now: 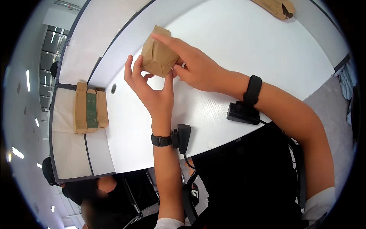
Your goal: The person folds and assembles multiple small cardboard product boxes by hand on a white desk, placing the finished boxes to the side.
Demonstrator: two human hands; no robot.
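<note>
- Worktop (244, 49) — a white, curved surface filling the upper middle of the view; the person sits at its near edge, and grey-edged panels adjoin it on the left.
- Flattened cardboard carton (90, 108) — brown with a green middle panel, lying on the left panel, well apart from both hands.
- Second brown carton (275, 7) — at the far edge of the worktop, partly cut off by the top of the frame.
- Right hand (198, 66) — reaches in from the right, fingers laid over the top and right side of the small cardboard box, thumb against its lower corner; it grasps the box. A black band with a boxy black unit sits at the wrist.
- Left hand (150, 86) — palm up, fingers spread and curled toward the box's left and lower sides; fingertips touch the cardboard, supporting it rather than clenching. A black wrist band carries a similar unit.
- Small cardboard box (157, 57) — plain brown, tilted, held between the two hands just above the worktop, left of centre.
</note>
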